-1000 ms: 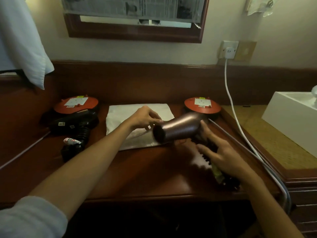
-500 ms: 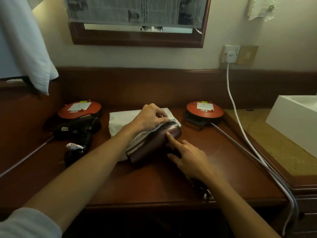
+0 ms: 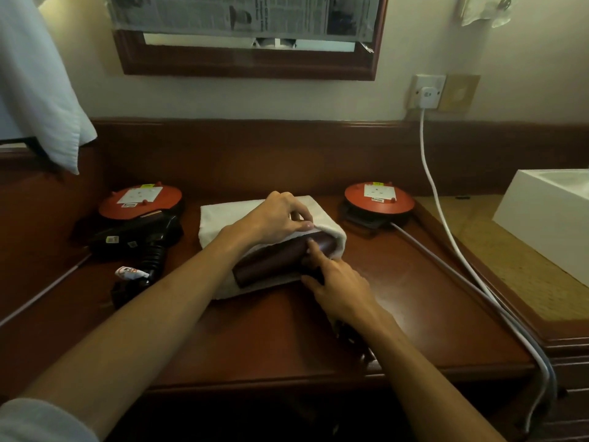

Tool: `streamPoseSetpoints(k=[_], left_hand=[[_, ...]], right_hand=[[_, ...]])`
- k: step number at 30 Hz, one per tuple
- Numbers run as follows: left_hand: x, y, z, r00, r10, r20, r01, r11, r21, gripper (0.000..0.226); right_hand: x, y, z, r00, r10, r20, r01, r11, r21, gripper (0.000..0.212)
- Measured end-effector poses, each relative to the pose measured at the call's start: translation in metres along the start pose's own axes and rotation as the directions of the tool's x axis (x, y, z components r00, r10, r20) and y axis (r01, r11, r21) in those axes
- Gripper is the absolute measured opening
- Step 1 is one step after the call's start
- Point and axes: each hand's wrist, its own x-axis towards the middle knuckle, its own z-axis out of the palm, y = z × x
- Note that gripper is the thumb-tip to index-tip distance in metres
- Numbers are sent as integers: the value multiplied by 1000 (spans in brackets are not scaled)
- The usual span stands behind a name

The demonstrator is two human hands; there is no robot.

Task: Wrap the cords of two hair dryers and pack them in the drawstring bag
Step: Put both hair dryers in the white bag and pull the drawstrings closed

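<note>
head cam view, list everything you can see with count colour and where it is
drawstring bag: 1, white, desk centre, mouth lifted open
bronze hair dryer: 1, going into the bag mouth
black hair dryer: 1, desk left, outside the bag
cord reels: 2, red, back left and back right
wall socket: 1, white, white cable plugged in
towel: 1, white, hanging top left
basin: 1, white, right edge
left hand: holds the bag's edge
right hand: fingers push the bronze dryer
</note>
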Motion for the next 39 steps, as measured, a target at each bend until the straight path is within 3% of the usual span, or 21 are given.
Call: streamPoseSetpoints(k=[5, 8, 11, 14, 16, 19, 25, 27, 30, 32, 34, 39], left_hand=[[-2, 4, 3, 992, 0, -123, -1, 1000, -4, 18], [-1, 17, 9, 999, 46, -26, -47, 999, -28, 19], [-1, 28, 14, 992, 87, 94, -84, 996, -34, 17], [-2, 30, 12, 993, 106, 60, -103, 993, -54, 18], [-3, 25, 7, 996, 93, -7, -93, 994, -58, 21], [-3, 19, 1, 993, 90, -78, -96, 993, -68, 23], [-3, 27, 6, 992, 122, -43, -124, 991, -56, 19], [-3, 29, 4, 991, 124, -45, -127, 989, -70, 19], [-3, 31, -3, 991, 127, -52, -131, 988, -77, 18], [-4, 33, -6, 990, 134, -53, -137, 989, -50, 18], [-5, 34, -7, 989, 140, -49, -141, 990, -18, 18], [-11, 38, -10, 982, 179, -69, -180, 984, -9, 18]], right_hand=[[-10, -11, 7, 995, 95, -24, -95, 995, -20, 75], [-11, -20, 10, 996, 82, -33, -83, 997, -11, 70], [0, -24, 14, 991, 104, -81, -104, 995, 9, 52], [15, -19, 13, 982, 172, -78, -161, 979, 128, 44], [14, -12, 11, 986, 152, -73, -129, 957, 262, 51], [-8, -13, 19, 998, 50, -30, -37, 937, 348, 79], [-6, -19, 40, 975, 123, -185, -26, 891, 452, 66], [-2, -20, 39, 975, 135, -174, -43, 891, 451, 74], [9, -30, 34, 992, 104, -77, -75, 948, 308, 92], [17, -36, 30, 994, 93, -58, -74, 961, 266, 86], [24, -36, 29, 988, 120, -94, -81, 935, 345, 76], [26, -43, 30, 970, 115, -212, -16, 907, 420, 39]])
